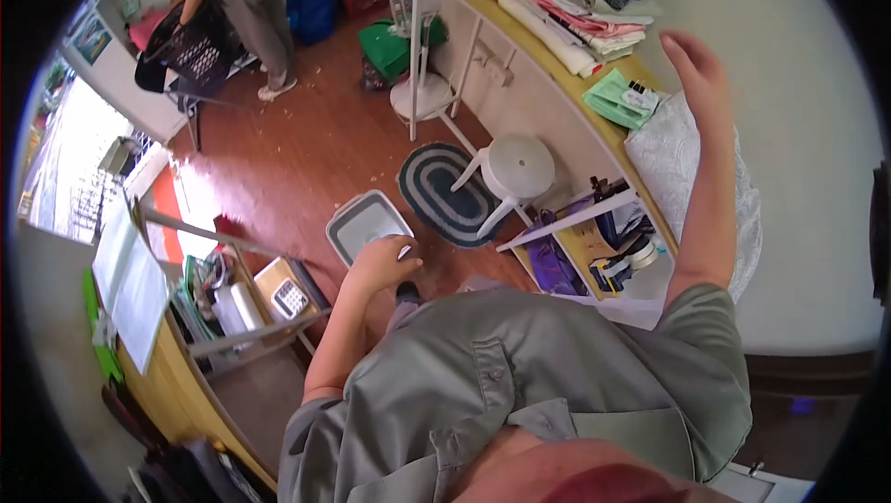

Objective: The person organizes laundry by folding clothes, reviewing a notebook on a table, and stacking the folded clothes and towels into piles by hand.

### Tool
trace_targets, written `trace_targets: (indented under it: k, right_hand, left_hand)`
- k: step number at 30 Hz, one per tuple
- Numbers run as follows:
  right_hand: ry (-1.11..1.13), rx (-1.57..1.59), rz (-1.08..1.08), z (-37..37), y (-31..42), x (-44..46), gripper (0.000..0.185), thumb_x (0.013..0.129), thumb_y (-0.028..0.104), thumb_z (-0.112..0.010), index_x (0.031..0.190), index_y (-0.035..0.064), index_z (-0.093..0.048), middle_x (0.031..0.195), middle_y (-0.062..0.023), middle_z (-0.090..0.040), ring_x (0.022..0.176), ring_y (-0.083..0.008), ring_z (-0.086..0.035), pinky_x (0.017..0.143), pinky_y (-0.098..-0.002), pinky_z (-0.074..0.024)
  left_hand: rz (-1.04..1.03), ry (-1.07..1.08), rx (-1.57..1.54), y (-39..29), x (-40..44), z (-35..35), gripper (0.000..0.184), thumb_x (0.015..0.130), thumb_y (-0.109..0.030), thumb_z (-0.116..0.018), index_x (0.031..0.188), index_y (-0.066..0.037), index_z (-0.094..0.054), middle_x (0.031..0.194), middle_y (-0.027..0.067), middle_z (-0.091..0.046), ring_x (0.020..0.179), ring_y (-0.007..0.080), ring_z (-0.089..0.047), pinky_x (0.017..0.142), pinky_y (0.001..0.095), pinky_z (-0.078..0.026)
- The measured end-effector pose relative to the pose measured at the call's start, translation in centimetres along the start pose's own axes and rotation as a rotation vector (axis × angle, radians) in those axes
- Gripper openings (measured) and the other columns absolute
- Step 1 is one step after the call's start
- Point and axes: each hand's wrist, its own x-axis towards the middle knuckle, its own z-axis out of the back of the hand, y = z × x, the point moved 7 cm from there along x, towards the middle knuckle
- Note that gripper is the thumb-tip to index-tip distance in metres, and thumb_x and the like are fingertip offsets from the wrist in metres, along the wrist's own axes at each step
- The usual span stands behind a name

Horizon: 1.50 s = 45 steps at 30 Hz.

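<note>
"Just past the left hand (375,265), what is that on the floor (306,150)?"

"A grey basin (357,222); it lies beyond and below the fingers, which hide its near corner from where I stand."

"Are they holding anything?"

"I can't tell; they are half curled with the thumb apart, and a small pale patch shows between, too little to name."

"And the right hand (703,76)?"

"Raised near the wall, beside the worktop (640,69); its fingers reach out loosely and look bare; just left of them lies a green bundle (614,102) with a dark clip (640,87); farther left, folded cloth (580,6) is stacked."

"What else is about?"

"A white stool (520,169) right of the left fingers, next to an oval rug (432,195); well beyond them, another person (249,4) reaches to a dark basket (200,50)."
</note>
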Motion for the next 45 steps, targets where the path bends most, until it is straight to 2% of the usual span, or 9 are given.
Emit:
trace_targets:
  k: [10, 13, 18, 22, 29, 36, 38, 40, 45]
  right_hand:
    - [0.274, -0.22, 0.223, -6.5, -6.9, 21.0, 0.046, 0.091, 0.025, -0.068, 0.132, 0.0062, -0.061, 0.122, -0.0109, -0.069, 0.111, -0.022, -0.065, 0.097, -0.0352, -0.049]
    - [0.334, -0.346, 0.222, -9.5, -8.1, 20.8, 0.051, 0.087, 0.032, -0.071, 0.13, 0.0071, -0.062, 0.12, -0.0153, -0.068, 0.109, -0.0293, -0.065, 0.096, -0.0387, -0.0502]
    - [0.341, -0.818, 0.326, -12.9, -10.6, 17.9, 0.064, 0.08, 0.049, -0.069, 0.126, 0.0058, -0.063, 0.116, -0.0194, -0.069, 0.106, -0.0383, -0.066, 0.087, -0.0453, -0.0542]
    - [0.336, -0.247, 0.026, -9.6, -18.5, 23.6, 0.044, 0.084, 0.022, -0.069, 0.124, 0.0043, -0.063, 0.117, -0.0194, -0.068, 0.103, -0.0366, -0.066, 0.089, -0.0402, -0.052]
    - [0.384, 0.008, -0.333, -8.5, -16.8, 21.8, 0.043, 0.086, 0.022, -0.068, 0.123, -0.0001, -0.064, 0.108, -0.0137, -0.07, 0.099, -0.0238, -0.065, 0.089, -0.0371, -0.0514]
    - [0.402, 0.129, -0.195, -8.7, -17.3, 21.6, 0.042, 0.085, 0.022, -0.07, 0.12, -0.0013, -0.064, 0.105, -0.0123, -0.07, 0.096, -0.0217, -0.065, 0.086, -0.0345, -0.0514]
    - [0.381, 0.147, -0.161, -8.2, -15.7, 20.0, 0.043, 0.085, 0.022, -0.07, 0.12, -0.0013, -0.064, 0.105, -0.0127, -0.071, 0.096, -0.0216, -0.065, 0.085, -0.0341, -0.0516]
    - [-0.233, -0.27, 0.457, -3.4, -8.8, 17.1, 0.041, 0.086, 0.02, -0.069, 0.12, -0.0025, -0.064, 0.106, -0.0152, -0.071, 0.096, -0.0218, -0.067, 0.083, -0.0335, -0.0523]
    - [0.4, -0.082, 0.421, -8.5, -11.8, 13.7, 0.048, 0.076, -0.001, -0.067, 0.124, 0.0042, -0.064, 0.123, -0.0187, -0.066, 0.107, -0.0368, -0.064, 0.091, -0.0394, -0.0516]
  left_hand:
    - [-0.23, 0.097, -0.263, -5.7, 14.9, 6.4, 0.036, 0.085, -0.023, -0.073, 0.116, -0.004, -0.068, 0.11, 0.0172, -0.07, 0.1, 0.0319, -0.067, 0.087, 0.0399, -0.052]
    - [-0.373, -0.042, -0.408, -7.6, 21.2, 8.7, 0.029, 0.09, -0.01, -0.07, 0.118, -0.001, -0.067, 0.104, 0.0059, -0.07, 0.092, 0.0094, -0.063, 0.08, 0.0273, -0.052]
    - [-0.623, -0.314, -0.286, -18.3, 28.4, 15.7, 0.028, 0.087, -0.016, -0.072, 0.111, -0.002, -0.068, 0.107, 0.0144, -0.071, 0.1, 0.0254, -0.068, 0.089, 0.0365, -0.052]
    - [-0.898, -0.576, -0.147, -26.5, 32.6, 20.7, 0.036, 0.084, -0.021, -0.075, 0.115, -0.004, -0.068, 0.119, 0.0125, -0.068, 0.114, 0.0305, -0.062, 0.095, 0.0382, -0.048]
    - [-1.266, -0.278, 0.483, -34.4, 38.9, 17.8, 0.047, 0.073, -0.021, -0.083, 0.117, -0.009, -0.07, 0.125, 0.0094, -0.067, 0.114, 0.0271, -0.062, 0.093, 0.0341, -0.049]
    - [-0.776, 0.093, 0.088, -35.2, 44.1, 19.3, 0.037, 0.08, -0.035, -0.079, 0.106, -0.009, -0.073, 0.097, 0.0051, -0.072, 0.093, 0.0257, -0.067, 0.075, 0.0354, -0.052]
    - [-0.672, -0.008, -0.089, -35.8, 45.1, 20.6, 0.019, 0.1, -0.021, -0.061, 0.096, -0.004, -0.068, 0.066, -0.0047, -0.052, 0.06, 0.0044, -0.044, 0.054, 0.0227, -0.038]
    - [-0.721, 0.049, -0.208, -37.0, 45.8, 21.5, 0.021, 0.101, -0.021, -0.061, 0.097, -0.003, -0.069, 0.066, -0.0071, -0.051, 0.06, 0.003, -0.042, 0.053, 0.0219, -0.036]
    - [-0.779, 0.035, -0.308, -37.8, 47.7, 22.0, 0.023, 0.102, -0.023, -0.06, 0.097, -0.003, -0.07, 0.069, -0.0102, -0.051, 0.06, 0.0024, -0.042, 0.053, 0.0214, -0.035]
